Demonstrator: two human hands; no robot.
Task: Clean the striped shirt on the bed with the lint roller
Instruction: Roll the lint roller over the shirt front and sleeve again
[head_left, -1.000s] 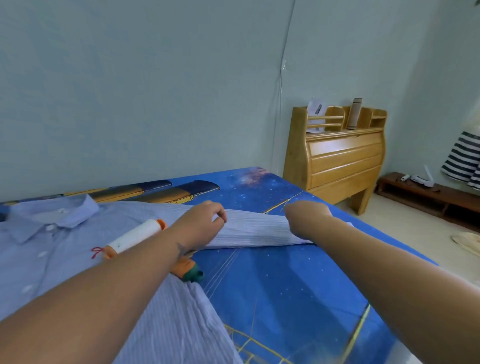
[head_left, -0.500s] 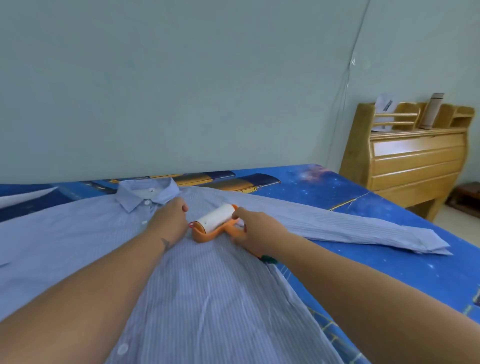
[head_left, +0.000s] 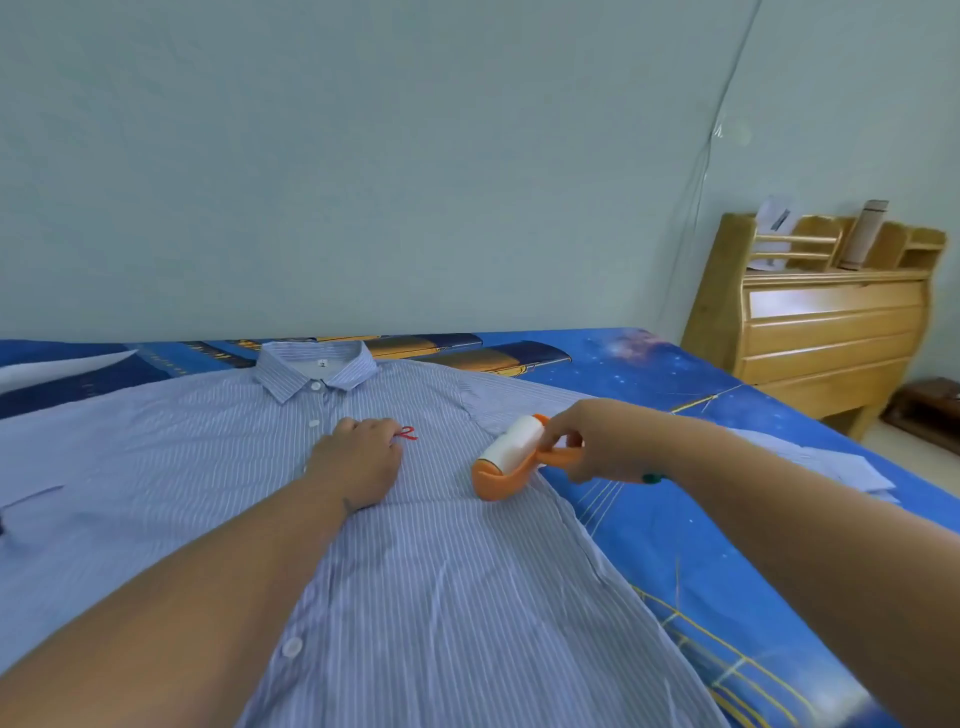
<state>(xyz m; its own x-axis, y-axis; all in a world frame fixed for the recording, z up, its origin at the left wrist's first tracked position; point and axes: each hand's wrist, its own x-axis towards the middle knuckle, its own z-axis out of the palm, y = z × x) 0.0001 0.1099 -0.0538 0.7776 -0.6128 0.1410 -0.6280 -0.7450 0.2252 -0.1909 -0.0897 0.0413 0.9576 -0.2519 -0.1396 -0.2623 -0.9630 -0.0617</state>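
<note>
Since half a second ago the right hand (head_left: 597, 447) has carried the lint roller (head_left: 511, 452) off the chest toward the striped shirt's (head_left: 415, 597) right edge, its fingers grasping the orange handle, roller low over or on the cloth. Left hand (head_left: 358, 460) rests on the shirt front, fingers curled, apparently pinching a red thread (head_left: 408, 434). Spread flat on the blue bed (head_left: 701, 545), the shirt seems largely unrolled; most cleaning looks still ahead
</note>
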